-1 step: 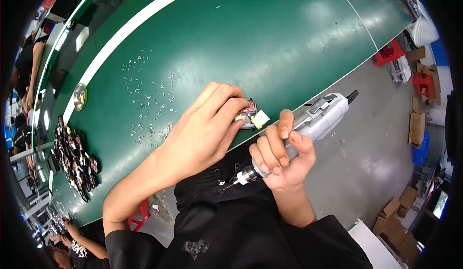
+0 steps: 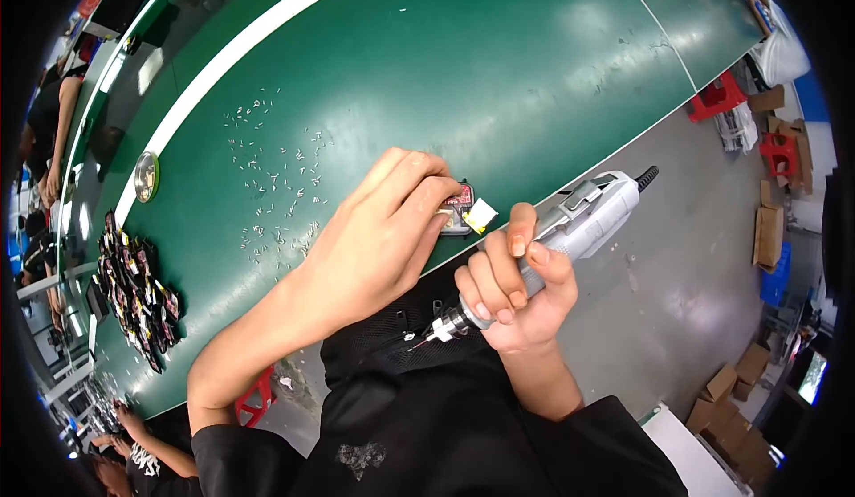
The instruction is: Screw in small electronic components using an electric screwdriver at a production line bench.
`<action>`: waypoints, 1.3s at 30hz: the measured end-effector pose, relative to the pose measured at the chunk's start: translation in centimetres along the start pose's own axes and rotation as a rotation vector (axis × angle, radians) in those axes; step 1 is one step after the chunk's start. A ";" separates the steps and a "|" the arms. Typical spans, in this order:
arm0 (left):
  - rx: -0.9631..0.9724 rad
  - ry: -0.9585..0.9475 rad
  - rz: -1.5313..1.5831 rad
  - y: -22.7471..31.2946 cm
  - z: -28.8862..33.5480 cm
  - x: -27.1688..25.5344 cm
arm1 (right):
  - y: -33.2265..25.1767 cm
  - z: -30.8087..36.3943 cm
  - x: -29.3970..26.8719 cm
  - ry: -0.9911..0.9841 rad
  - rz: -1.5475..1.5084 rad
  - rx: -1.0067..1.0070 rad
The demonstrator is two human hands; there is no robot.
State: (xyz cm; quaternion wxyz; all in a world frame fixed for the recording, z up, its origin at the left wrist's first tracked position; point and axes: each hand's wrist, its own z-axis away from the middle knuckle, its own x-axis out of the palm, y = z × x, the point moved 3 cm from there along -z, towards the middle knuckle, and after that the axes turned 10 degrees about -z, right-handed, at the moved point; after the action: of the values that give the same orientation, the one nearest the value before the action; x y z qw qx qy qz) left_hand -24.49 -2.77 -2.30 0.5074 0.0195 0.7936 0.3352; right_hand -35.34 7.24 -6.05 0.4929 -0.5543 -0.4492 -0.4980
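My left hand (image 2: 378, 225) reaches over the green table, its bent fingers gripping a small electronic device (image 2: 462, 198) near the table's edge. The device has a dark casing and a red circuit board, and the fingers hide part of it. A piece with a white face and yellow edge (image 2: 481, 215) sticks out at its right side. Held in my right hand (image 2: 521, 288) is a grey electric screwdriver (image 2: 598, 218), tilted over the table's edge. Its thin bit points down and left toward my dark clothing, apart from the device. A black coiled cable leaves its upper end.
Small white slivers (image 2: 280, 176) lie scattered on the green table (image 2: 499, 69). A pile of dark devices (image 2: 138, 292) sits at the left, with a round dish (image 2: 147, 177) beyond it. Other people (image 2: 160, 452) are at the left. Cardboard boxes (image 2: 726, 417) and red stools (image 2: 779, 154) stand right.
My right hand and the screwdriver have shifted slightly to the left. My left hand stays on the device.
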 end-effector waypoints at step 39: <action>0.276 0.039 -0.408 0.7 1.3 1.3 | -8.0 -7.7 4.7 -0.334 0.606 -0.025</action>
State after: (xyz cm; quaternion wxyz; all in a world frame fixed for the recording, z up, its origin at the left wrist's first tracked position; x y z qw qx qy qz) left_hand -24.24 -1.11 -3.28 0.5416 -0.0785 0.8291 0.1145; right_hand -43.63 0.46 -0.43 0.5313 -0.7424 -0.3325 -0.2367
